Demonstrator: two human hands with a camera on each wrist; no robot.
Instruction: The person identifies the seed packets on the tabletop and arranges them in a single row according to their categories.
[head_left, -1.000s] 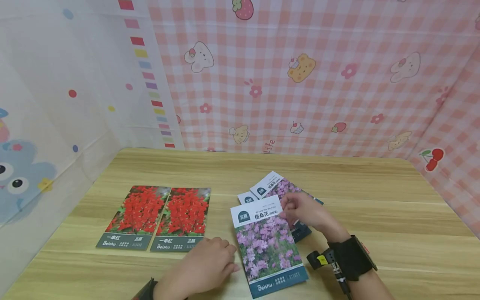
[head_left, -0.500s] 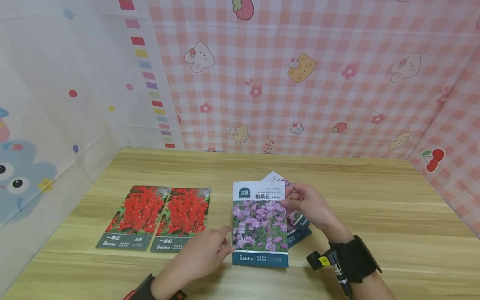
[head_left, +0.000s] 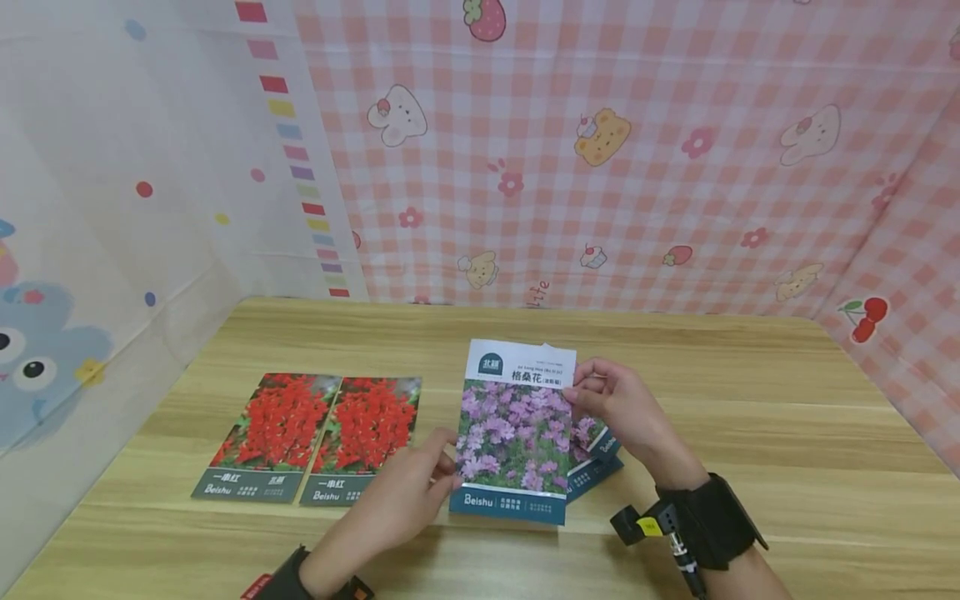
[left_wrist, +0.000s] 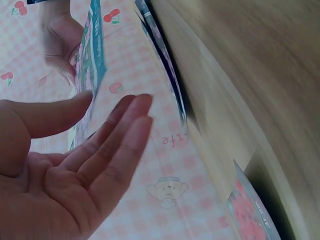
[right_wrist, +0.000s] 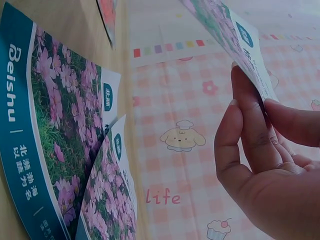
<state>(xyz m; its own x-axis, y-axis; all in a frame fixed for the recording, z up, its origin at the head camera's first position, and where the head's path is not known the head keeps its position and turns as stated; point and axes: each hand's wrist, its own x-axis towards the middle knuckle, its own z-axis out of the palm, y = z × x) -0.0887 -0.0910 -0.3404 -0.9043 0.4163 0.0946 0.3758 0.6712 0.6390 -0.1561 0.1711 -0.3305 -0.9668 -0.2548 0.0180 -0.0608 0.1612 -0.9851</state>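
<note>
- Grip, right hand [head_left: 618,408]: narrow; thumb and fingers pinch the held packet [head_left: 513,437] at its right edge, just below the white header.
- Grip, left hand [head_left: 408,487]: wide; the left wrist view shows a gap between the thumb and the extended fingers. The fingertips lie at the lower left edge of the held packet; whether they touch it cannot be told.
- Held packet, position: raised above the table [head_left: 712,358], between the two hands, face up toward the head camera, header at the far end.
- Held packet, face: white header with a dark green logo, photo of pinkish-purple flowers, dark teal band marked "Beishu".
- Loose purple-flower packets: two, of matching print, on the table behind and to the right of the held packet, which hides part of them in the head view. In the right wrist view, the overlapping packet [right_wrist: 110,195] covers part of the partly covered packet [right_wrist: 65,120].
- Red-flower packets: two, on the table to the left, side by side with a narrow gap. The outer red packet [head_left: 273,425] lies farther left; the inner red packet [head_left: 367,421] is partly hidden by the left hand.
- Wrists: a black strap [head_left: 708,521] encircles the right wrist; a small black camera [head_left: 628,525] sits beside it.
- Backdrop: pink checked cloth [head_left: 525,208] behind the table.
</note>
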